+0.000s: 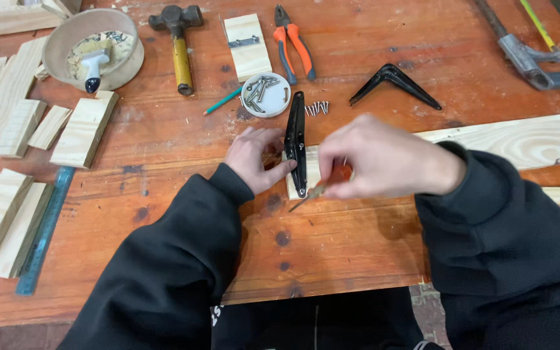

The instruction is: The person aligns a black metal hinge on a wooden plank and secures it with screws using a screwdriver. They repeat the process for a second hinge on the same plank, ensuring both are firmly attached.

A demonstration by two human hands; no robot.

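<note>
No packages, labels, signs or screens showed on the tabletop (371, 58). The nearest thing to a container was a small round white lid or dish (266, 94) holding loose screws, just above the black bracket; it carried no label that could be made out. A round tan bowl (92, 48) sat at the upper left, also plain. A small white mark showed on the dark clothing at the bottom edge, too small to tell.

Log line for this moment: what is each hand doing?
left hand: steadies black bracket on plank | right hand: grips screwdriver | spare screws above
</note>
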